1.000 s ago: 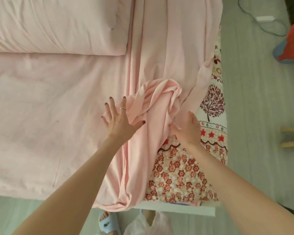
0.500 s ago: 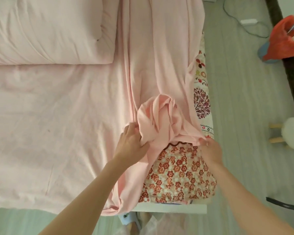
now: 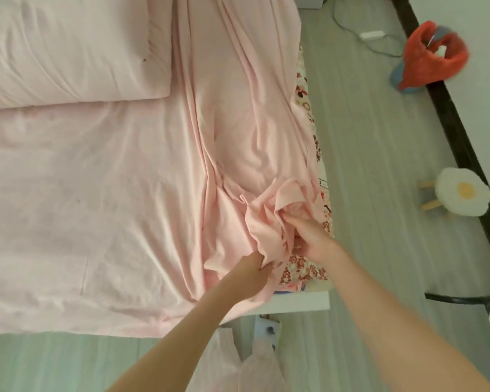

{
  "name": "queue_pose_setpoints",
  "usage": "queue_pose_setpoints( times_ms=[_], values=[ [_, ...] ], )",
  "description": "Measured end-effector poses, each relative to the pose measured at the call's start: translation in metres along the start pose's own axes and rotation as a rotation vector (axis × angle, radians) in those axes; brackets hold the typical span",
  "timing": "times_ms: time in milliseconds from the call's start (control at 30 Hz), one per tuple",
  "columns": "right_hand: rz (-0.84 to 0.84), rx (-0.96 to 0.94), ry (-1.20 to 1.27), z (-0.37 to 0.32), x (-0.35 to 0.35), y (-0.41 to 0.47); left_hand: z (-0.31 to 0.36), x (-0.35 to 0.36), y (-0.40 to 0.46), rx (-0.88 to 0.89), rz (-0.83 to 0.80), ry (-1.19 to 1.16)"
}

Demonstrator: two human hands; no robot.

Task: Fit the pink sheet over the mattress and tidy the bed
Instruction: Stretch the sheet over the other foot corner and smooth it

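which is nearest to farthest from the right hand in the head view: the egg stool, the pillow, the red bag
From the right hand:
1. Egg stool, on the floor to its right.
2. Pillow, far left on the bed.
3. Red bag, far right by the wall.

1. Both forearms are bare, with no sleeves in view from the bottom of the frame to the wrists.
2. The left hand (image 3: 249, 274) and right hand (image 3: 313, 240) wear no gloves.
3. A pale pink garment (image 3: 238, 369) shows at bottom centre.
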State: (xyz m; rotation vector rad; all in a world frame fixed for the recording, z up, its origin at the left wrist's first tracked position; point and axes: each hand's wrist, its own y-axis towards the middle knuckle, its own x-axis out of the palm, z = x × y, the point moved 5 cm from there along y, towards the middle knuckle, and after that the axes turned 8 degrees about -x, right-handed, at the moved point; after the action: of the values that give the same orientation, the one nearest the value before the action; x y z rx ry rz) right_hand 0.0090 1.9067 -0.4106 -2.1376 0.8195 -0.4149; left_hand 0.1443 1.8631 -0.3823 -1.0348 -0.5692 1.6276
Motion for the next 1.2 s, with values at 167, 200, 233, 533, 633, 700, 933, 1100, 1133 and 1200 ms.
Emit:
queue_pose_setpoints(
  times_ms=[167, 200, 233, 533, 633, 700, 933, 1100, 1133, 1200],
  values=[
    [0.126, -0.013, 0.17, 0.006, -0.01, -0.003, -0.02, -0.006, -0.01, -0.091, 0.288, -0.352],
    [0.119, 0.022, 0.292, 0.012, -0.017, -0.003, -0.021, -0.007, -0.011, -0.08, 0.358, -0.33],
    [0.107, 0.041, 0.419, 0.018, -0.024, -0.004, -0.019, -0.006, -0.011, -0.06, 0.402, -0.259],
    [0.278, -0.04, 0.54, 0.053, -0.125, -0.006, 0.034, 0.097, 0.007, -0.13, 0.302, 0.607],
    [0.192, -0.066, 0.29, 0.057, -0.145, -0.002, 0.052, 0.111, 0.004, -0.028, 0.429, 0.567],
    [0.199, -0.074, 0.156, 0.047, -0.155, -0.015, 0.057, 0.116, 0.0, 0.023, 0.443, 0.451],
    [0.263, -0.318, -0.142, 0.033, -0.176, -0.051, 0.061, 0.124, -0.006, 0.035, 0.358, 0.411],
    [0.342, -0.291, -0.311, 0.069, -0.196, -0.066, 0.055, 0.156, 0.001, 0.015, 0.282, 0.549],
    [0.361, -0.263, -0.313, 0.079, -0.202, -0.066, 0.053, 0.16, 0.001, 0.013, 0.275, 0.561],
    [0.404, -0.178, -0.348, 0.098, -0.218, -0.066, 0.049, 0.168, 0.003, 0.022, 0.252, 0.568]
  ],
)
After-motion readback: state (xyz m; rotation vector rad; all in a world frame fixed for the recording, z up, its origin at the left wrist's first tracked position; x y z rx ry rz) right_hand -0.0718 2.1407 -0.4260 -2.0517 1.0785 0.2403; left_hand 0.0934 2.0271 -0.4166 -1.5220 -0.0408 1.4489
